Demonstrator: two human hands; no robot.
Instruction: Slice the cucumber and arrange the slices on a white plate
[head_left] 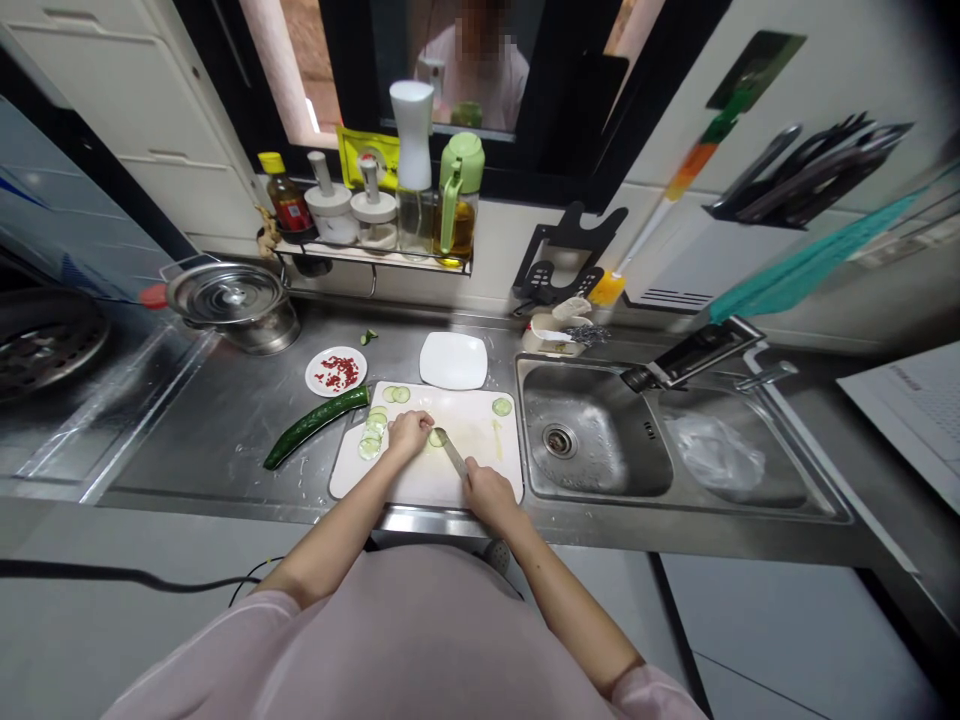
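Observation:
A white cutting board [480,460] lies on the steel counter before me. My left hand [409,432] is curled over a short piece of cucumber, pressing it onto the board. My right hand [486,492] grips the handle of a knife [452,453], whose blade tip meets the cut end of the piece by my left fingers. Several cucumber slices [373,432] lie stacked left of my left hand, two more [396,394] at the board's far edge and one [502,406] at its far right. A whole cucumber [315,426] lies left of the board.
A small plate of chopped red chilli [336,371] and a bare white square plate [453,360] sit behind the board. A double sink [600,440] is on the right, a lidded steel pot [232,300] at far left. Bottles and jars [397,190] line a shelf.

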